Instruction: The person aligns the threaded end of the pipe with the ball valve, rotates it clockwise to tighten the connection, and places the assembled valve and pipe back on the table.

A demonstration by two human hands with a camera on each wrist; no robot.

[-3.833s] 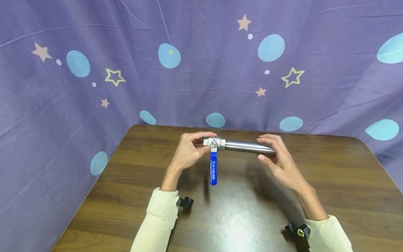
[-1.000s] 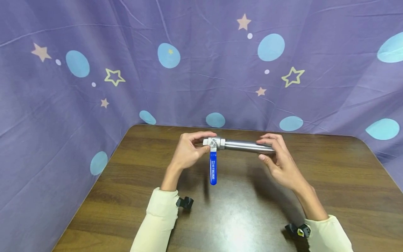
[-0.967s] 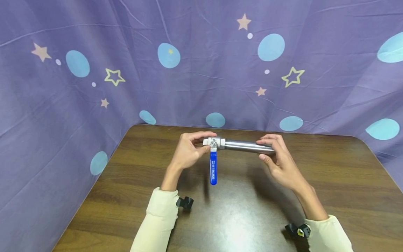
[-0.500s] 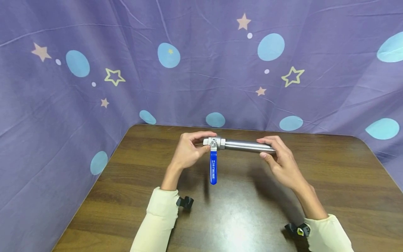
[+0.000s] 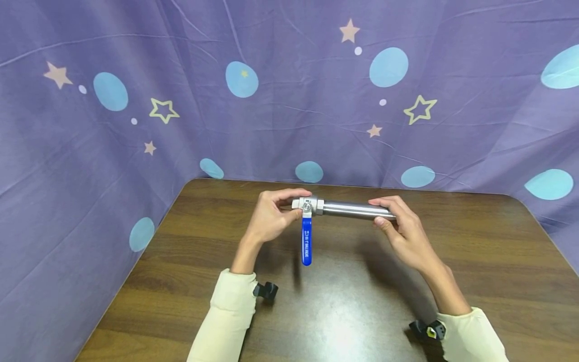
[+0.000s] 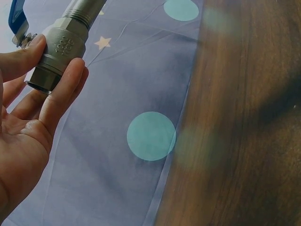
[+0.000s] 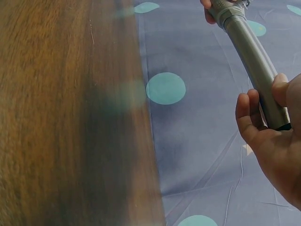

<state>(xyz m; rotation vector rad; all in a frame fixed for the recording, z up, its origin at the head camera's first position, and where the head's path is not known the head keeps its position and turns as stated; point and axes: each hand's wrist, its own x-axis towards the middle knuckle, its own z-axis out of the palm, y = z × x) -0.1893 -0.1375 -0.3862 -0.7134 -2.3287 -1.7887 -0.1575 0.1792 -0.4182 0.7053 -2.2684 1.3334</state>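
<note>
My left hand (image 5: 270, 216) grips the steel body of a ball valve (image 5: 308, 203) between thumb and fingers. From the valve a blue lever (image 5: 306, 241) points toward me, with white lettering on it. A shiny steel pipe (image 5: 353, 209) joins the valve's right side, and threads show at the joint in the left wrist view. My right hand (image 5: 404, 234) pinches the pipe near its far right end, thumb on the near side and fingers behind. Valve and pipe are held level above the table. In the right wrist view the pipe (image 7: 251, 56) ends at the palm.
Beneath the hands is a brown wood-grain table (image 5: 181, 281) with rounded far corners. A purple curtain (image 5: 289, 136) with stars and blue spots hangs behind and to the left. A black camera mount (image 5: 266, 291) sits at the left wrist, another (image 5: 427, 331) at the right.
My right hand's thumb and fingers have shifted slightly on the pipe's end, with the thumb now pressed closer against it. The left hand and the valve stay in place.
</note>
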